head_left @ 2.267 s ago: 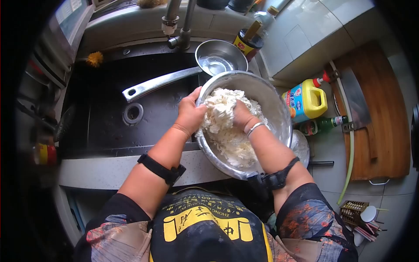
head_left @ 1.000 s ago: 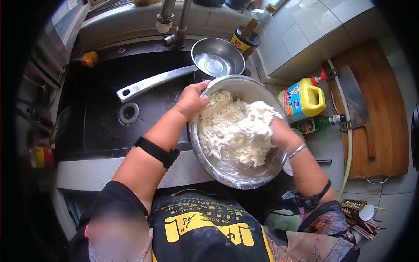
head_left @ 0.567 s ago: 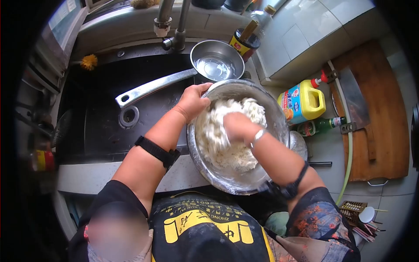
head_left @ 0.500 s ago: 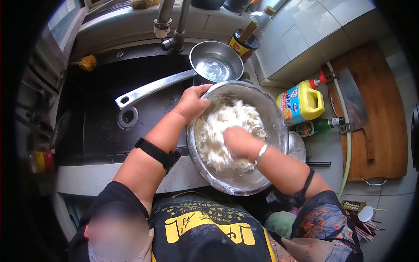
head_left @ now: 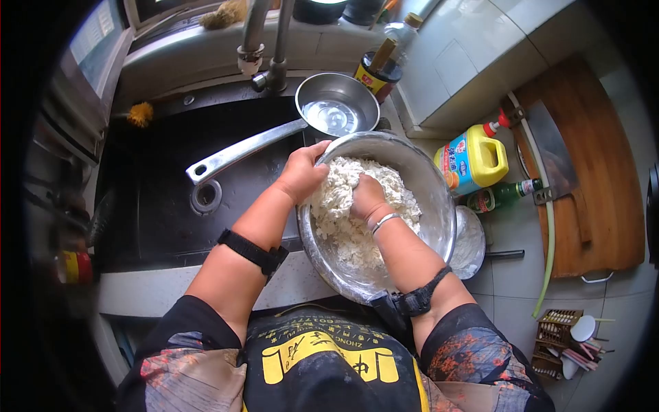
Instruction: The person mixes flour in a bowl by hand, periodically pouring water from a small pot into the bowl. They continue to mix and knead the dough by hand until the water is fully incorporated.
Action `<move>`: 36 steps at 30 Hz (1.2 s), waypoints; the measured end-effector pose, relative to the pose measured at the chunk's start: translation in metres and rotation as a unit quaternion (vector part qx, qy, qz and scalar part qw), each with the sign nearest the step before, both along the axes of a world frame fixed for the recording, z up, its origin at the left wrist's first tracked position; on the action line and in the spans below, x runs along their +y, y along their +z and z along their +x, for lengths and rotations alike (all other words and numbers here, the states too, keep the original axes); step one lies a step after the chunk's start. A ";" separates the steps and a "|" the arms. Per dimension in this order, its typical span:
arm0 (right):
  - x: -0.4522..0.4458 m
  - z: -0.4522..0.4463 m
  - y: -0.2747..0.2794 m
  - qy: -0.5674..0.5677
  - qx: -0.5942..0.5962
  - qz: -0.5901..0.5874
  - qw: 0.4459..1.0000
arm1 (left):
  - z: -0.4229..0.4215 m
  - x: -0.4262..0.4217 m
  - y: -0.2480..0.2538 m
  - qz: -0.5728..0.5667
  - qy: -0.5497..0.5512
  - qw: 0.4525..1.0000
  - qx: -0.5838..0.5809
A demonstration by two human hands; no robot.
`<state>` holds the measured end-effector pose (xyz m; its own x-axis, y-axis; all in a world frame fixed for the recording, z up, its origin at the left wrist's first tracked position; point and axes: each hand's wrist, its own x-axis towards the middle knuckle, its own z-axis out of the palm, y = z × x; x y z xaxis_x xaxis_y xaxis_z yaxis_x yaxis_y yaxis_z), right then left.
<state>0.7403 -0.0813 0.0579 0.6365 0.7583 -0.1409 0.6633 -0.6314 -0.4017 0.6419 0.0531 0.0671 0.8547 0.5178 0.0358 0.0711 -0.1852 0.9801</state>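
A large metal mixing bowl (head_left: pixel 439 226) holds shaggy, floury dough (head_left: pixel 364 237), with loose flakes at the bottom and a thicker clump on the left. My left hand (head_left: pixel 305 173) is closed on the bowl's upper-left rim, thumb over the edge. Inside the bowl, my right hand (head_left: pixel 369 198) is closed and pressed into the dough clump; its fingertips are buried. Just behind the bowl, a steel ladle-like pan (head_left: pixel 336 103) with water in it rests at the sink, its long handle pointing left.
The dark sink (head_left: pixel 165 226) lies to the left, with a faucet (head_left: pixel 276 69) behind it. Right of the bowl stand a yellow detergent jug (head_left: pixel 489 161), a green bottle (head_left: pixel 504 194) and a flour-dusted pan (head_left: pixel 468 240). A cleaver (head_left: pixel 555 147) hangs against a wooden cutting board (head_left: pixel 607 206).
My right hand has moved up and left through the dough, bunching it near the left rim. My left hand stays on the rim.
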 end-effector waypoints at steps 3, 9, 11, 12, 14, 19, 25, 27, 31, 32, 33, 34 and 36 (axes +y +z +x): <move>-0.026 0.009 0.014 0.015 0.025 -0.017 0.999 | 0.001 -0.002 0.002 -0.005 -0.009 1.000 0.001; -0.086 0.002 0.057 0.137 -0.019 -0.123 0.983 | 0.006 -0.004 0.012 0.080 0.020 0.992 0.090; -0.091 0.001 0.058 0.143 -0.023 -0.129 0.981 | 0.012 -0.002 0.026 0.144 0.028 0.980 0.137; -0.094 0.003 0.051 0.124 -0.029 -0.098 0.987 | 0.018 0.004 0.033 0.190 0.030 0.969 0.155; -0.092 0.010 0.043 0.117 -0.022 -0.077 0.990 | 0.036 0.020 0.032 0.270 0.091 0.947 0.150; -0.087 0.010 0.040 0.114 -0.028 -0.060 0.991 | 0.089 0.061 0.022 0.274 0.103 0.935 0.201; -0.090 0.017 0.026 0.096 0.004 -0.026 0.995 | 0.148 0.100 -0.012 0.087 0.158 0.957 0.229; -0.090 0.018 0.021 0.094 0.018 -0.019 0.995 | 0.157 0.096 -0.018 0.108 0.185 0.942 0.260; -0.089 0.018 0.025 0.082 0.007 -0.007 0.997 | 0.166 0.090 -0.018 -0.110 0.111 0.925 0.347; -0.089 0.018 0.017 0.075 0.010 0.024 0.997 | 0.165 0.103 -0.025 -0.216 0.011 0.926 0.310; -0.090 0.017 0.016 0.075 0.011 0.016 0.997 | 0.158 0.107 -0.016 -0.319 -0.087 0.906 0.264; -0.089 0.018 0.016 0.076 0.008 0.010 0.997 | 0.155 0.102 -0.008 -0.322 -0.079 0.916 0.226; -0.088 0.018 0.020 0.081 0.002 0.002 0.997 | 0.141 0.094 0.021 -0.375 -0.173 0.897 0.159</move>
